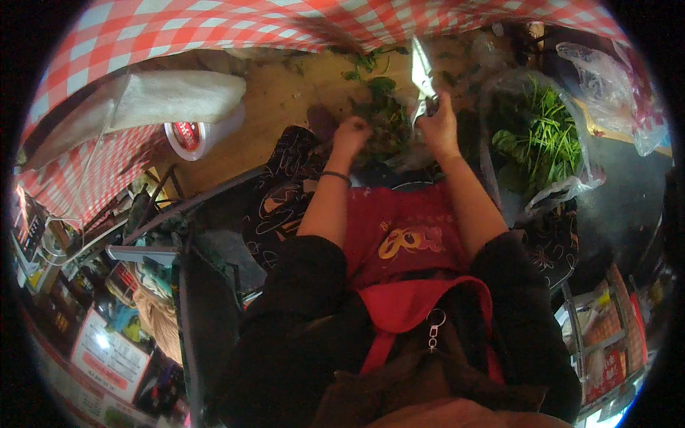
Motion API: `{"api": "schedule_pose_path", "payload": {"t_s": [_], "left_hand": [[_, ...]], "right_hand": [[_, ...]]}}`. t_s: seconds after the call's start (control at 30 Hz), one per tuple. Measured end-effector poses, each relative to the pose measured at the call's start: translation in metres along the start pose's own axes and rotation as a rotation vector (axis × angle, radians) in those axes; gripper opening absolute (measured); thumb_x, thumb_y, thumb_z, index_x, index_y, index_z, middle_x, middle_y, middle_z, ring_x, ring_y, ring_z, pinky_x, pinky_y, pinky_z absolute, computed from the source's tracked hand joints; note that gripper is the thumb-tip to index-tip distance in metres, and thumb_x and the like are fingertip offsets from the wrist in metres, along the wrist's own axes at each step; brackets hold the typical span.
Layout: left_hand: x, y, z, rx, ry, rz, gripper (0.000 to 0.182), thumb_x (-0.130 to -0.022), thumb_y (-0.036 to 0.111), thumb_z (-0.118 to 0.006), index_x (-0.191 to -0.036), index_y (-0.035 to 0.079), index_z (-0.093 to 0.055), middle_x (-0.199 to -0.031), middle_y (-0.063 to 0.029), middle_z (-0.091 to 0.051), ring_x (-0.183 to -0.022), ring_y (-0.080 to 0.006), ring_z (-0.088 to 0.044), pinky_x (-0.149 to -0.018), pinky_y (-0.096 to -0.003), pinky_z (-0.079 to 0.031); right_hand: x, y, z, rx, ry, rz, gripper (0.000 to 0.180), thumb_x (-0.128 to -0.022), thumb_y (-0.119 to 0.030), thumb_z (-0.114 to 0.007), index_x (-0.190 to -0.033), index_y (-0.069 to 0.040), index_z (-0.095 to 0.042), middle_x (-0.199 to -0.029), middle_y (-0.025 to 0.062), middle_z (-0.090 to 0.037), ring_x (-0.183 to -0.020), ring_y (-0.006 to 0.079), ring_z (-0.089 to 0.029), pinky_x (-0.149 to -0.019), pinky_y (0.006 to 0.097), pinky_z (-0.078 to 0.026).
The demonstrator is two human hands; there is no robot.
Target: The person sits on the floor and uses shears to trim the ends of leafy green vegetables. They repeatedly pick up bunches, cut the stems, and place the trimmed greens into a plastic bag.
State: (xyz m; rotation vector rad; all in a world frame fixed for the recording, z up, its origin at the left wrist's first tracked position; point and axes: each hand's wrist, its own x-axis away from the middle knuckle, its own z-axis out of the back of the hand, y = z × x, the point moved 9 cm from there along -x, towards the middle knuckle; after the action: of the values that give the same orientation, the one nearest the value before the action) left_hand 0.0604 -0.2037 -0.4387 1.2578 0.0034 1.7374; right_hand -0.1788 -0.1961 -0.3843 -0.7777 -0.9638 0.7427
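My right hand (442, 128) grips a pair of scissors (421, 72) by the handles, its bright blades pointing away from me. My left hand (351, 137) is a short way to the left, fingers curled in. Whether it pinches a stem is too blurred to tell. Leafy greens (388, 115) lie in a dark heap between and beyond my hands. On the right, a clear plastic bag (586, 144) lies spread around cut green stems and leaves (554, 128). A red apron (396, 214) covers my front, below both hands.
Red-and-white checked cloth (214, 24) hangs across the far side. A whitish cloth (176, 99) and a white tub with a red label (184, 140) are on the left. Another clear bag (604, 80) sits at far right. A sheet bearing writing (109, 356) is at lower left.
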Motion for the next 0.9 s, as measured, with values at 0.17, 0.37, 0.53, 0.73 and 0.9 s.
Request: {"api": "schedule_pose_path", "payload": {"t_s": [0.17,0.37,0.53,0.73,0.9], "left_hand": [[0.009,0.006,0.024,-0.305,0.08,0.015,0.025,-0.07,0.022,-0.06,-0.089,0.006,-0.061,-0.084,-0.0151,-0.062,-0.081,-0.0305,-0.06,-0.07,-0.0363,-0.047],[0.021,0.043,0.03,-0.383,0.189,-0.153,0.022,-0.073,0.022,-0.058,-0.089,0.007,-0.062,-0.085,-0.0152,-0.062,-0.079,-0.0296,-0.06,-0.068,-0.0368,-0.047],[0.027,0.058,0.016,0.196,0.038,-0.097,0.014,-0.076,0.016,-0.06,-0.085,0.005,-0.062,-0.079,-0.006,-0.061,-0.068,-0.0154,-0.056,-0.063,-0.0293,-0.045],[0.052,0.13,-0.046,-0.195,-0.017,-0.447,0.019,-0.079,0.021,-0.055,-0.091,0.01,-0.063,-0.086,-0.0107,-0.063,-0.073,-0.0237,-0.06,-0.064,-0.0322,-0.047],[0.048,0.162,-0.058,-0.215,-0.082,-0.522,0.02,-0.079,0.027,-0.054,-0.089,0.012,-0.063,-0.079,-0.0121,-0.062,-0.072,-0.0305,-0.06,-0.062,-0.038,-0.047]], "right_hand": [[-0.024,0.05,0.04,0.358,-0.02,-0.242,0.047,-0.068,-0.005,-0.059,-0.11,-0.004,-0.037,-0.103,0.0175,-0.057,-0.091,0.0344,-0.056,-0.074,0.0386,-0.044],[0.012,0.05,0.01,-0.379,-0.1,-0.131,0.041,-0.071,0.001,-0.053,-0.109,-0.004,-0.039,-0.094,0.0108,-0.057,-0.082,0.02,-0.055,-0.069,0.0324,-0.045],[0.025,0.04,-0.06,-0.271,-0.255,-0.114,0.037,-0.075,-0.008,-0.055,-0.109,-0.003,-0.04,-0.092,0.0116,-0.054,-0.083,0.0186,-0.053,-0.07,0.0326,-0.044],[0.019,0.074,-0.045,-0.68,-0.179,-0.423,0.031,-0.081,-0.015,-0.055,-0.106,-0.004,-0.041,-0.086,0.0071,-0.052,-0.076,0.0181,-0.052,-0.067,0.0278,-0.043],[0.019,0.059,-0.019,-1.06,-0.175,-0.466,0.022,-0.085,-0.012,-0.049,-0.104,-0.007,-0.04,-0.093,0.0097,-0.053,-0.084,0.0213,-0.054,-0.074,0.0364,-0.046]]}}
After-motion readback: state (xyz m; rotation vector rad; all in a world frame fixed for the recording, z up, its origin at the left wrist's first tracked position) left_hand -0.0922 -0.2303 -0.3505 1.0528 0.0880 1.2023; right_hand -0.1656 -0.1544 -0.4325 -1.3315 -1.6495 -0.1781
